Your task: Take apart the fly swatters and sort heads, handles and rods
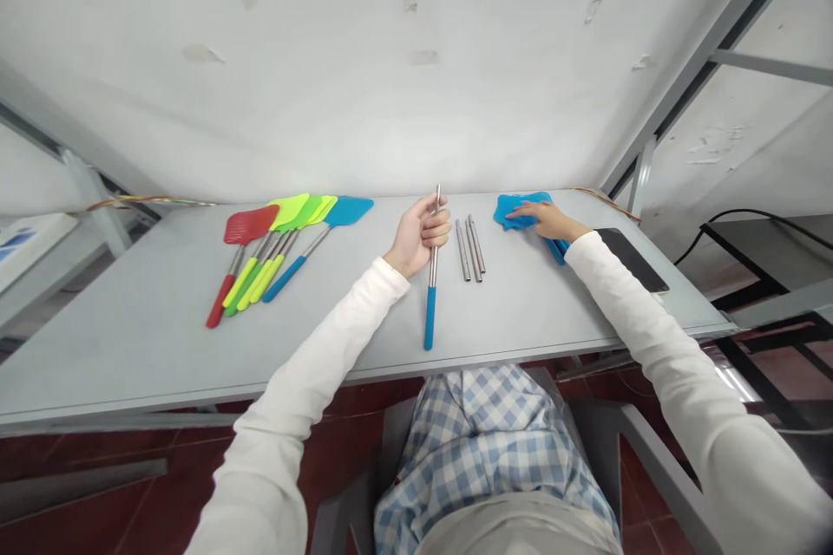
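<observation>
My left hand is closed around the steel shaft of a fly swatter handle with a blue grip. The shaft's bare tip pokes out above my fingers, and the grip points toward the table's front edge. To the right of it lie several loose steel rods. My right hand rests with fingers stretched over a pile of blue fly swatter heads; it partly hides them. Beneath that wrist, blue grips show in part.
Fly swatters with heads on lie fanned out at the left: a red one, several yellow and green ones, and a blue one. A black flat device lies by my right forearm. The grey table meets a white wall.
</observation>
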Demonstrator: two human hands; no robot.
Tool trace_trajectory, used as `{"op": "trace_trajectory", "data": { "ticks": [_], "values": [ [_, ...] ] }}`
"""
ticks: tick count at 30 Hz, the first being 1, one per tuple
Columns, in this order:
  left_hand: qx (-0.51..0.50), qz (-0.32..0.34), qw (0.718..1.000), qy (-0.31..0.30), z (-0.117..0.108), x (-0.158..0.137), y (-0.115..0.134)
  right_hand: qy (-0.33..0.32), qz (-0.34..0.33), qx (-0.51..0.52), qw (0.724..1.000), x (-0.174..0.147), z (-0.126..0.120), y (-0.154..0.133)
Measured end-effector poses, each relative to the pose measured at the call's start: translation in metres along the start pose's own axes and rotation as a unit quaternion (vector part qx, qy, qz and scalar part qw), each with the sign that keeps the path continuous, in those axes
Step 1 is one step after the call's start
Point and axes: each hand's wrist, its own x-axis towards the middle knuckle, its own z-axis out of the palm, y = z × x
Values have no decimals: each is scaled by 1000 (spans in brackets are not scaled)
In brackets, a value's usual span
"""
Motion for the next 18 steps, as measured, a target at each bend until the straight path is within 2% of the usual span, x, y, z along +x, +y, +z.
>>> {"op": "trace_trajectory", "data": {
  "ticks": [4, 7, 9, 12, 15, 18],
  "values": [
    [5, 24, 999, 22, 7, 10, -2, 49, 18, 31, 998, 4, -7, -16],
    [19, 51, 998, 27, 12, 18, -10, 126, -3, 147, 981, 1, -10, -50],
    [33, 65, 997, 26, 16, 23, -17, 171, -9, 283, 944, -2, -11, -81],
    [52, 67, 996, 0, 25, 32, -25, 187, -22, 443, 877, -4, -10, -131],
    [74, 83, 994, -12, 31, 35, -27, 225, -12, 536, 814, 0, -10, -166],
    [86, 98, 991, -15, 25, 30, -27, 262, 4, 592, 762, 9, -13, -178]
  ]
}}
